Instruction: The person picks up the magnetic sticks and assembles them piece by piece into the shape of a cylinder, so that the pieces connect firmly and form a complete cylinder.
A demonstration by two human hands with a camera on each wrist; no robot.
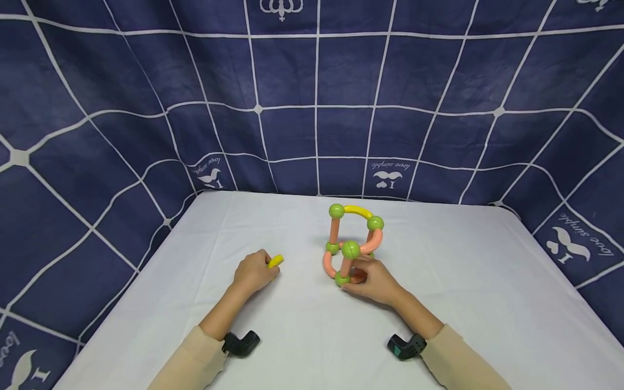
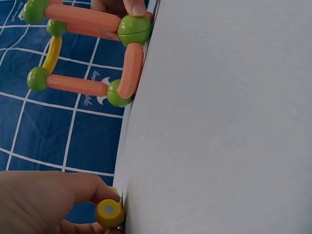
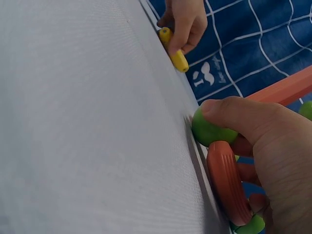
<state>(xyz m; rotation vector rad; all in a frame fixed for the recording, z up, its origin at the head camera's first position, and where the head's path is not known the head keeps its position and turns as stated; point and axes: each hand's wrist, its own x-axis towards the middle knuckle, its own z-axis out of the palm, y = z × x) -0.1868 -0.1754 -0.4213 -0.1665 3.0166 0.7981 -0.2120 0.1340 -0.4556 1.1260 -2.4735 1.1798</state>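
Note:
Left of the middle of the white table, my left hand [image 1: 252, 272] pinches a short yellow magnetic building rod [image 1: 275, 261]. Its round end, with a grey disc in the centre, faces the camera in the left wrist view. A cage-like frame of green balls and rods stands to the right of it. Upright orange rods [image 1: 334, 231] join the upper and lower balls, and a curved yellow rod [image 1: 358, 210] bridges two top balls at the back. My right hand [image 1: 376, 283] grips the frame's lower front ball [image 3: 209, 127], thumb on the ball, fingers partly hidden behind a curved orange rod [image 3: 227, 183].
A white cloth covers the table [image 1: 302, 341]. Dark blue curtains [image 1: 287, 70] with white grid lines hang behind and at both sides. Each wrist wears a black device, one on the left wrist [image 1: 241, 344] and one on the right wrist [image 1: 407, 346].

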